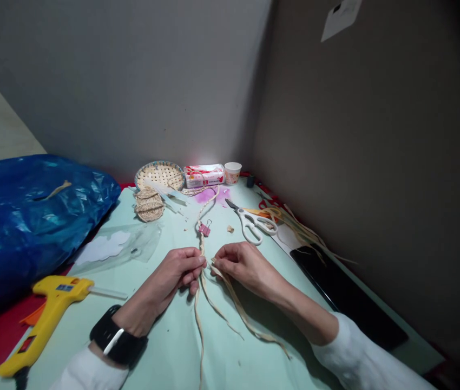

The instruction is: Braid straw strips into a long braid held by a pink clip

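Note:
A pale braided cord (202, 244) runs from the back of the table toward me, with a pink binder clip (204, 229) on it. My left hand (185, 266) pinches the near end of the braid between thumb and fingers. Loose straw-coloured strands (199, 325) hang from that pinch toward the table's front. Just to the right, my right hand (240, 264) is closed on another long fibre strand (246, 319), whose tail trails off to the lower right. A small gap separates the two hands.
Left: a yellow glue gun (53, 314), a blue plastic bag (39, 216) and a clear bag (120, 244). Behind: a woven basket (161, 174), coiled braid (149, 205), a tissue pack (204, 175) and a paper cup (232, 172). Right: white-handled scissors (251, 221) and a black flat device (347, 298).

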Available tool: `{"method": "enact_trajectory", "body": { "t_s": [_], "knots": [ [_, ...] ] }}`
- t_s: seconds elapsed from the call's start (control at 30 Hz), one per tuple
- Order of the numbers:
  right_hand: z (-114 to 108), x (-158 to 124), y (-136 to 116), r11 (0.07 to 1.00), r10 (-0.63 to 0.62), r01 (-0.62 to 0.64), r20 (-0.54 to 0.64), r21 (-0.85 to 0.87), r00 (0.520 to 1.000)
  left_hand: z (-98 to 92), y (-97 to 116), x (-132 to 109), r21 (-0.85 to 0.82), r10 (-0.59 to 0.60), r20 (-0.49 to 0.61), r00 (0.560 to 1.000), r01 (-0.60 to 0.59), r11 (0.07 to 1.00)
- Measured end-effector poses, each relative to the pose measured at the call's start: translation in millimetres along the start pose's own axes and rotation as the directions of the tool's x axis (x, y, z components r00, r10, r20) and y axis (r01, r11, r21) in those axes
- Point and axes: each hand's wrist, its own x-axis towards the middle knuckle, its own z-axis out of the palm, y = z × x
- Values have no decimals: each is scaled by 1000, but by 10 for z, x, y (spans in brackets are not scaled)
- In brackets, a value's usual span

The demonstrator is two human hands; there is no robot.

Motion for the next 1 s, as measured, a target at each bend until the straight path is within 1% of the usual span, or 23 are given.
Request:
{"method": "enact_trajectory", "body": {
  "t_s": [0.13, 0.3, 0.43, 0.6, 0.77, 0.9, 1.0],
  "knots": [
    [23, -1, 8, 999, -21, 22, -16, 43, 1000, -2, 9, -10, -21, 10, -7, 1000, -11, 1000],
    [48, 31, 18, 1000, 7, -7, -42, 7, 999, -15, 6, 7, -38, 8, 1, 1000, -8, 999],
    [89, 53, -20, 999, 31, -33, -79, -18, 996, -5, -9, 14, -21, 17, 9, 1000, -16, 1000],
    [150, 43, -64, 1000, -5, 7, -86, 21, 996, 8, -13, 3, -9, 16, -1, 1000, -16, 1000],
    [152, 1, -53, 997, -19, 28, -122, 71, 992, 35, -3, 0, 23, -8, -47, 999, 9, 1000],
    [143, -7, -37, 994, -18, 30, -117, 103, 993, 74, 16, 0, 39, -10, -102, 995, 14, 999],
    [146, -2, -29, 996, -10, 20, -121, 84, 993, 80, 28, -6, 39, -10, -101, 995, 14, 999]
  ]
}}
